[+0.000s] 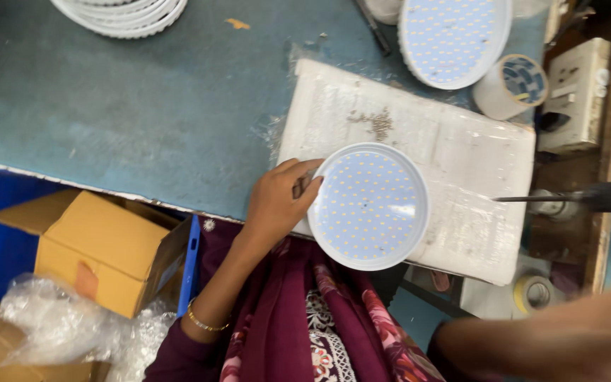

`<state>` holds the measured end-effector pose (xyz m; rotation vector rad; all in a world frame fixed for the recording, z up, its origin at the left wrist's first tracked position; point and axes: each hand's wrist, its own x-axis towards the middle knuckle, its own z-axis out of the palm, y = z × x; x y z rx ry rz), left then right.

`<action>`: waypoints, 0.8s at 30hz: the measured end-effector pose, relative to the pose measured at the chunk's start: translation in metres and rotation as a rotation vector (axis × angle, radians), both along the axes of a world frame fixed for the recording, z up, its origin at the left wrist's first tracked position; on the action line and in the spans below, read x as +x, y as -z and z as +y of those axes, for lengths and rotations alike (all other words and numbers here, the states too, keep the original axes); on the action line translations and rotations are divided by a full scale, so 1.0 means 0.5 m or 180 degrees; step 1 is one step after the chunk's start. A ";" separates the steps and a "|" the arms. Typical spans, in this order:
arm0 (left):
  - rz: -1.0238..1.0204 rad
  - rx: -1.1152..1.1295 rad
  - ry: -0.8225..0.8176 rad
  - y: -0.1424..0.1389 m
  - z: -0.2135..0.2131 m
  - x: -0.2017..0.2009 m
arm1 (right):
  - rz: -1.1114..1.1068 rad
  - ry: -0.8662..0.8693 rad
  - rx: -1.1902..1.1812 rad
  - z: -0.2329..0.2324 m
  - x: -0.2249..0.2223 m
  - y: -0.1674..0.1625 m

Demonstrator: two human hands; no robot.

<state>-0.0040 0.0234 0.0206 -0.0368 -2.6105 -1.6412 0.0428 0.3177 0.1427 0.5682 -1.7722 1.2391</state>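
- The left hand (277, 201) grips the left rim of a round LED panel (369, 205), fingers curled over the edge.
- The LED panel is a flat white disc with a raised plastic rim; its face carries a regular grid of small yellow emitter dots.
- The panel lies on a rectangular white foam pad (461, 163) wrapped in glossy clear film, with a patch of fine dark debris near its top; the pad sits at the near edge of the desk (143, 106).
- The desk surface is worn, matte blue-grey.
- The right hand (574, 339) is blurred at the lower right corner of the view; its state cannot be told.
- A dark-handled tool with a thin metal shaft (567, 198) points left over the pad's right edge.
- An open cardboard box (100, 247) sits below the desk's near edge.
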 end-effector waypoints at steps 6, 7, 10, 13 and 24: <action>0.0305 0.0036 -0.0249 0.024 0.010 -0.003 | -0.3262 -0.0837 0.1663 -0.230 -0.068 0.136; 0.0372 0.0058 -0.0255 0.026 0.010 -0.002 | -0.3317 -0.0879 0.1788 -0.237 -0.075 0.146; 0.0325 0.0152 -0.0228 0.028 0.008 0.000 | -0.3484 -0.1018 0.2111 -0.236 -0.090 0.162; 0.0354 0.0263 -0.0243 0.028 0.006 0.002 | -0.3610 -0.1094 0.2255 -0.229 -0.091 0.153; 0.0420 0.0298 -0.0213 0.036 0.005 0.001 | -0.3888 -0.0986 0.2502 -0.251 -0.102 0.137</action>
